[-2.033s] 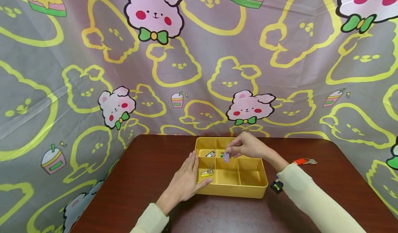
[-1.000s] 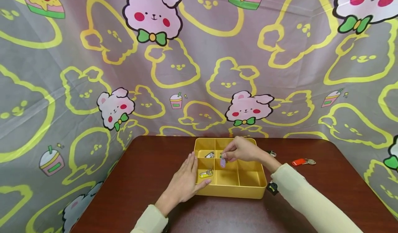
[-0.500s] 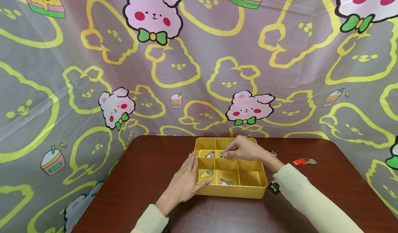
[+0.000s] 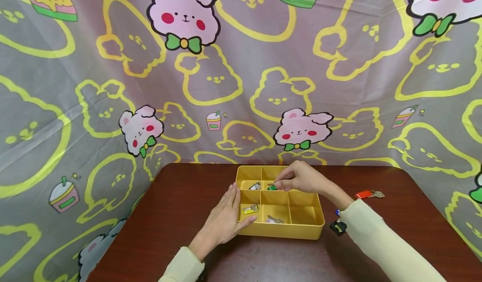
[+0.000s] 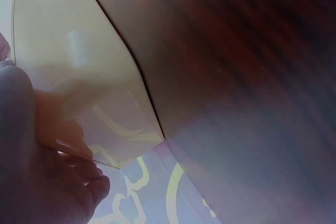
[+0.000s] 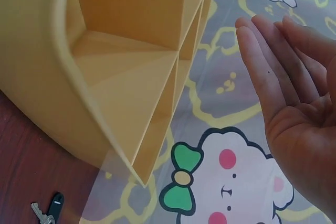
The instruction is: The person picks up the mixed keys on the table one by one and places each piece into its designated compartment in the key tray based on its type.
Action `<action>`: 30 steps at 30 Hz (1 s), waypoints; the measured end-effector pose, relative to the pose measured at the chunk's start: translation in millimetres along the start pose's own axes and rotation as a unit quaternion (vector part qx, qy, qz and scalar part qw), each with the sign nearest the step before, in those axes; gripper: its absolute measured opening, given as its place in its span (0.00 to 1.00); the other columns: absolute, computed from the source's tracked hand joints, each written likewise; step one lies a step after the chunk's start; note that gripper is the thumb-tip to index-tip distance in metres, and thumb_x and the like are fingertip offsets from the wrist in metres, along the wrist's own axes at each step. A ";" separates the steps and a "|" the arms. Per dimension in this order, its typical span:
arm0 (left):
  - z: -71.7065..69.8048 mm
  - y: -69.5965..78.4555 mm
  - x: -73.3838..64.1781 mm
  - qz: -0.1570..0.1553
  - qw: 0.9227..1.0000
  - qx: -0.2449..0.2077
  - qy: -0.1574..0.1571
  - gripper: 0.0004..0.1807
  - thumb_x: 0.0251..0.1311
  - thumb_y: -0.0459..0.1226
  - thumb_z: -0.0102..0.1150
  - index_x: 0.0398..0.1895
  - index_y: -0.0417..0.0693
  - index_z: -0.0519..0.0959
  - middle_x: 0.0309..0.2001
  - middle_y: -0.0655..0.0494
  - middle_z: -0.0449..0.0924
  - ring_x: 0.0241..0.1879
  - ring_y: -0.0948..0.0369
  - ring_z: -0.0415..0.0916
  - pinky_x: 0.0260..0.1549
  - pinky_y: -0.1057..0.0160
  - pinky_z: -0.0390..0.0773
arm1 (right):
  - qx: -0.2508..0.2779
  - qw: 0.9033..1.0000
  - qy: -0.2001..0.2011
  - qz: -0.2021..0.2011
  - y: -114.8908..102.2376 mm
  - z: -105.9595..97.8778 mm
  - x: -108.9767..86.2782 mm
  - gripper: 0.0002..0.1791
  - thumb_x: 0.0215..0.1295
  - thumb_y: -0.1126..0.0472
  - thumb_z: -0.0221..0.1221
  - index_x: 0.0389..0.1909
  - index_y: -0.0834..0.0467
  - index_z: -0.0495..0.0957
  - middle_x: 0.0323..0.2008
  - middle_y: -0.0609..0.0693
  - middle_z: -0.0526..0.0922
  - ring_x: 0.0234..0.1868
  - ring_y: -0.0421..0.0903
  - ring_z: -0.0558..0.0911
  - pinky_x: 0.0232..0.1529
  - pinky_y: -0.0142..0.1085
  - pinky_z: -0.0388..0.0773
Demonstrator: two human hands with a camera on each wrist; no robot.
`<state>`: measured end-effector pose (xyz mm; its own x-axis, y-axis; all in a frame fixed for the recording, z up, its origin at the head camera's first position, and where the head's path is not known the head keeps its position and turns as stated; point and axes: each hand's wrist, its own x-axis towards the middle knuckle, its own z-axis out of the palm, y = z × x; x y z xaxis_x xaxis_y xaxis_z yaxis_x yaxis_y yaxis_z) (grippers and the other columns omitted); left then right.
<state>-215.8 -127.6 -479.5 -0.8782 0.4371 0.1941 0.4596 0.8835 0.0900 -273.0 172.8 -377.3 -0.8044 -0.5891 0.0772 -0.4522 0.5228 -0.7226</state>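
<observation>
A yellow divided box [image 4: 280, 230] stands on the table. My left hand [image 4: 222, 215] rests against its left side, fingers straight along the wall and thumb over the front rim. Above the back middle compartment, my right hand [image 4: 303, 177] has nothing between its fingers; the right wrist view shows them loosely extended. Under its fingertips lies a key with a green tag [image 4: 272, 187]. The front middle compartment holds a key with a pale purple tag [image 4: 275, 220]. A yellow-tagged key [image 4: 250, 209] is in the front left compartment, and a white-and-black-tagged key [image 4: 255, 186] in the back left one.
Right of the box on the dark wooden table [image 4: 173, 202] lies a key with a red tag [image 4: 369, 194]. A black-tagged key [image 4: 338, 227] and a blue tag [image 4: 337, 212] lie nearer, by the right sleeve. A patterned curtain [image 4: 241, 64] hangs behind the table.
The right hand has let go of the purple-tagged key, which now lies in the front middle compartment. That hand has since moved slightly back and right. The left hand has stayed on the box.
</observation>
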 end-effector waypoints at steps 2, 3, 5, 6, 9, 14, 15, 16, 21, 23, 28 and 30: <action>0.1 0.1 -0.2 -0.001 1.000 -0.002 0.000 0.58 0.72 0.74 0.35 0.83 0.32 0.52 0.85 0.36 0.43 0.86 0.45 0.45 0.82 0.50 0.59 | -0.004 1.000 0.003 0.001 0.5 -1.3 -2.2 0.08 0.72 0.56 0.67 0.44 0.54 0.92 0.39 0.51 0.94 0.38 0.45 0.92 0.42 0.38 0.90; -0.1 0.3 -0.5 -0.001 1.000 -0.002 0.000 0.58 0.72 0.74 0.35 0.83 0.32 0.51 0.85 0.37 0.43 0.86 0.45 0.45 0.82 0.50 0.59 | -0.007 1.000 0.005 0.000 0.8 -2.0 -3.1 0.09 0.72 0.56 0.67 0.44 0.54 0.92 0.39 0.52 0.94 0.38 0.45 0.92 0.43 0.39 0.90; -0.1 0.4 -0.7 0.000 1.000 0.000 0.000 0.58 0.72 0.74 0.34 0.83 0.32 0.52 0.85 0.36 0.43 0.86 0.45 0.46 0.82 0.50 0.59 | -0.011 1.000 0.010 0.003 1.3 -3.4 -5.5 0.10 0.71 0.55 0.68 0.45 0.55 0.92 0.39 0.51 0.94 0.39 0.48 0.93 0.43 0.40 0.90; -0.2 0.5 -0.9 0.000 1.000 0.001 0.000 0.58 0.72 0.74 0.34 0.83 0.31 0.52 0.85 0.36 0.43 0.86 0.45 0.46 0.82 0.50 0.59 | -0.009 1.000 0.012 0.004 1.4 -4.2 -6.7 0.10 0.71 0.55 0.68 0.45 0.56 0.92 0.39 0.51 0.94 0.39 0.49 0.93 0.43 0.41 0.91; 0.6 0.2 -1.0 0.000 1.000 0.006 0.001 0.59 0.72 0.74 0.34 0.83 0.31 0.52 0.85 0.36 0.43 0.85 0.45 0.46 0.82 0.50 0.59 | -0.010 1.000 0.019 0.007 1.7 -7.0 -10.0 0.10 0.70 0.55 0.68 0.45 0.56 0.92 0.38 0.49 0.94 0.40 0.51 0.93 0.43 0.40 0.91; 2.5 -0.7 -0.2 0.001 1.000 0.010 0.002 0.58 0.72 0.74 0.33 0.83 0.31 0.52 0.85 0.36 0.43 0.85 0.45 0.46 0.82 0.50 0.59 | -0.011 1.000 0.027 0.007 3.2 -12.3 -16.4 0.09 0.71 0.55 0.68 0.43 0.54 0.92 0.39 0.49 0.94 0.41 0.53 0.93 0.42 0.34 0.89; 2.6 -0.7 -0.2 0.001 1.000 0.009 0.003 0.58 0.72 0.74 0.33 0.82 0.31 0.52 0.85 0.36 0.43 0.85 0.45 0.46 0.82 0.50 0.59 | -0.011 1.000 0.027 0.006 3.8 -13.2 -17.6 0.09 0.71 0.55 0.68 0.43 0.54 0.92 0.39 0.50 0.94 0.41 0.53 0.93 0.41 0.33 0.89; 2.6 -0.8 -0.2 0.001 1.000 0.009 0.002 0.58 0.72 0.74 0.33 0.82 0.31 0.52 0.85 0.36 0.43 0.85 0.45 0.46 0.82 0.50 0.59 | -0.010 1.000 0.027 0.008 4.2 -13.8 -18.8 0.09 0.71 0.55 0.67 0.43 0.54 0.92 0.40 0.52 0.94 0.41 0.53 0.93 0.42 0.32 0.89; 1.2 -0.4 -0.7 0.001 1.000 0.006 0.002 0.58 0.72 0.74 0.34 0.82 0.31 0.53 0.85 0.36 0.43 0.85 0.45 0.46 0.82 0.50 0.60 | -0.001 0.999 0.032 0.025 6.1 -15.9 -25.6 0.10 0.73 0.55 0.66 0.44 0.56 0.92 0.41 0.54 0.94 0.42 0.53 0.93 0.45 0.38 0.90; 0.6 -0.3 -0.7 0.001 1.000 0.007 0.002 0.58 0.72 0.74 0.34 0.82 0.31 0.53 0.85 0.36 0.44 0.85 0.45 0.47 0.82 0.50 0.60 | -0.002 0.999 0.035 0.031 6.7 -16.4 -28.0 0.10 0.73 0.55 0.66 0.45 0.55 0.92 0.41 0.52 0.94 0.42 0.52 0.93 0.45 0.41 0.90; 0.1 -0.2 -0.7 0.004 1.000 0.020 0.002 0.59 0.72 0.74 0.32 0.82 0.31 0.54 0.85 0.35 0.45 0.85 0.44 0.48 0.82 0.50 0.60 | -0.001 0.998 0.039 0.041 9.2 -18.7 -34.0 0.12 0.72 0.53 0.67 0.45 0.55 0.92 0.39 0.50 0.94 0.41 0.52 0.93 0.44 0.36 0.90; 0.0 -0.1 -0.5 0.006 1.000 0.028 0.002 0.59 0.72 0.75 0.31 0.82 0.31 0.53 0.85 0.35 0.46 0.85 0.44 0.48 0.82 0.50 0.60 | 0.003 0.998 0.040 0.044 10.9 -20.4 -36.6 0.12 0.72 0.53 0.67 0.45 0.55 0.92 0.39 0.50 0.94 0.41 0.53 0.93 0.43 0.34 0.89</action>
<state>-215.5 -127.9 -479.6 -0.8722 0.4466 0.1994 0.4615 0.8865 0.0332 -256.4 212.7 -374.0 -0.8695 -0.4892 0.0679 -0.3759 0.5664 -0.7334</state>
